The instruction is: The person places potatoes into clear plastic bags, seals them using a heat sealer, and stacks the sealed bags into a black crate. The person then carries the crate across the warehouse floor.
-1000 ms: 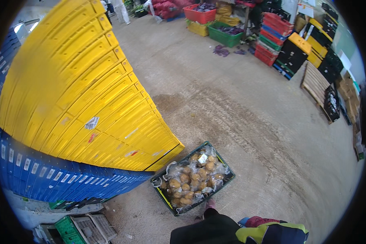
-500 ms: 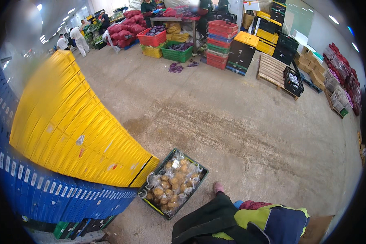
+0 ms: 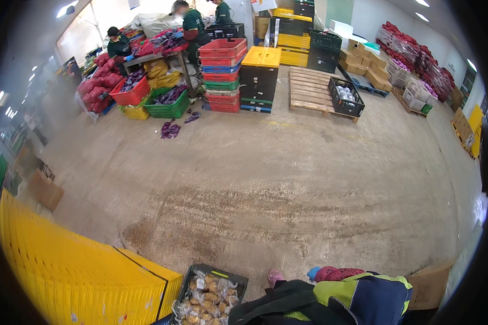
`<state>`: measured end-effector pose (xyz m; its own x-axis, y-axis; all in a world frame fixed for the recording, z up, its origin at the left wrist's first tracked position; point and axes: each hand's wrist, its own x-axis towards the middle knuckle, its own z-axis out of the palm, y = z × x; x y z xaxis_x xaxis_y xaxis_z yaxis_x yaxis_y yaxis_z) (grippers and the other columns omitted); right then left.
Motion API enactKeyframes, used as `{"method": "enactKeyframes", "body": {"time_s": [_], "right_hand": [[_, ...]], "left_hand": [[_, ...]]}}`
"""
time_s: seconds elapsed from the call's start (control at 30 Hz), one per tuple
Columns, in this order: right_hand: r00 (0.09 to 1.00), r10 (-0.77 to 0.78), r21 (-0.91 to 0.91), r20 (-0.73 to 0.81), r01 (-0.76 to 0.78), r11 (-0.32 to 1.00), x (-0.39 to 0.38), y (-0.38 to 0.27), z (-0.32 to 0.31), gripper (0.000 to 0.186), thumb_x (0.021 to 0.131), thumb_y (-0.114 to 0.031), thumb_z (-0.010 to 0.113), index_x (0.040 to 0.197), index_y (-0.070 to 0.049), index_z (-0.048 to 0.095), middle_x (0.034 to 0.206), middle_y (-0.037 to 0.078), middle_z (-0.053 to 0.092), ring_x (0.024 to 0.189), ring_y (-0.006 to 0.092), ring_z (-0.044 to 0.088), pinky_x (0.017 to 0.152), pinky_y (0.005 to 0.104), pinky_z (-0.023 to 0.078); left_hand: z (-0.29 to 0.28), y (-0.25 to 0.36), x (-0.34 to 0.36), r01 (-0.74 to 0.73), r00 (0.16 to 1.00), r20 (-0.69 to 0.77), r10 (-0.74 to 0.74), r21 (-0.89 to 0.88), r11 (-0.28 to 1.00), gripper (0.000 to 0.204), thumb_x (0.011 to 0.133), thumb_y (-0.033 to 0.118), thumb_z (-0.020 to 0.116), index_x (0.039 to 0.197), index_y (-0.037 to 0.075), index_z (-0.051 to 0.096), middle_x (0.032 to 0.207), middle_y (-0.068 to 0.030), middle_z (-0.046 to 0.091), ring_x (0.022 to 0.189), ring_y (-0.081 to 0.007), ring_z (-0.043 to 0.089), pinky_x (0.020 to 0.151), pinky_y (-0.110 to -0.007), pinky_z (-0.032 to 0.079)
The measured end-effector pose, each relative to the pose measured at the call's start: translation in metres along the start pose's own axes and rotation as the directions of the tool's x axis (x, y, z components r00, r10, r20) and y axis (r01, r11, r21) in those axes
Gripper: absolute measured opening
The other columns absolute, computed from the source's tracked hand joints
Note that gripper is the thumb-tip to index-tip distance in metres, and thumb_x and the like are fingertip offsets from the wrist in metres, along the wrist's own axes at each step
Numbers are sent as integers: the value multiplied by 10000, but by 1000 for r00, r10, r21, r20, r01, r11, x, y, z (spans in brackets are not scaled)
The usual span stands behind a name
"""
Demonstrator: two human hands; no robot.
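My right hand [image 3: 313, 272], in a blue glove, shows at the bottom of the head view, at the end of a red patterned sleeve [image 3: 336, 273]. It hangs over the floor close to my pink shoe [image 3: 275, 277], and its fingers are too small to make out. My left hand is out of sight. To the left of my shoe, a dark crate [image 3: 238, 278] sits on the floor holding clear bags of potatoes [image 3: 207, 298]. The crate's near end is cut off by the lower edge.
Stacked yellow crates [image 3: 87, 276] stand left of the potato crate. A cardboard box [image 3: 429, 284] is at my right. Farther off are a stack of red crates [image 3: 222, 51], a wooden pallet [image 3: 309, 89] with a black crate [image 3: 347, 96], and co-workers [image 3: 194, 24] at a table.
The view has swung right and up, so the potato crate and yellow crates sit lower in it. More of my right glove and sleeve shows beside my body.
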<state>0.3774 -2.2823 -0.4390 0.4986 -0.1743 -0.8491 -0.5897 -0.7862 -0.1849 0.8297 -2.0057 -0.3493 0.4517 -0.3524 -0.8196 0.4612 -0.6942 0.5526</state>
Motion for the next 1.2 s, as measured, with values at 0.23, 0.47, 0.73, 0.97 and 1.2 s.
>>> {"method": "enactKeyframes", "body": {"time_s": [0.23,0.47,0.73,0.97,1.2], "right_hand": [[982,146,559,-121,-54,827,97,1,-151,290,848,-275,569,974,-35,673,941,154,693,799,284,688,704,409,540],[961,163,890,225,-271,368,136,-51,-321,333,865,-317,569,1017,-37,664,945,117,703,766,234,697,635,377,556],[965,254,852,60,-182,491,192,-22,-493,299,891,-234,529,1091,-61,668,973,107,710,751,206,701,687,335,562],[996,66,227,65,-80,971,283,-14,-574,289,836,-335,574,956,-118,722,893,95,710,778,256,679,712,391,533],[987,-159,-93,34,162,982,436,-68,-809,303,767,-358,641,989,-165,717,977,131,690,895,331,659,786,457,516]], "left_hand": [[10,109,59,14,1000,19,-15,29,999,380,904,299,507,1222,119,611,1199,-179,606,1115,-312,575,954,-391,438],[-40,183,133,32,999,-9,-31,13,999,376,904,295,507,1221,121,612,1195,-179,608,1112,-314,576,951,-392,440],[-114,294,202,53,996,-71,-62,-134,990,373,903,290,506,1219,123,613,1191,-178,609,1108,-317,578,948,-393,442],[-173,404,285,61,986,-139,-96,-242,968,369,903,286,506,1218,125,614,1188,-178,611,1105,-319,580,945,-394,444],[-247,508,344,80,951,-250,-180,-365,927,366,903,282,506,1216,127,615,1185,-178,613,1102,-321,581,942,-394,446]]}}
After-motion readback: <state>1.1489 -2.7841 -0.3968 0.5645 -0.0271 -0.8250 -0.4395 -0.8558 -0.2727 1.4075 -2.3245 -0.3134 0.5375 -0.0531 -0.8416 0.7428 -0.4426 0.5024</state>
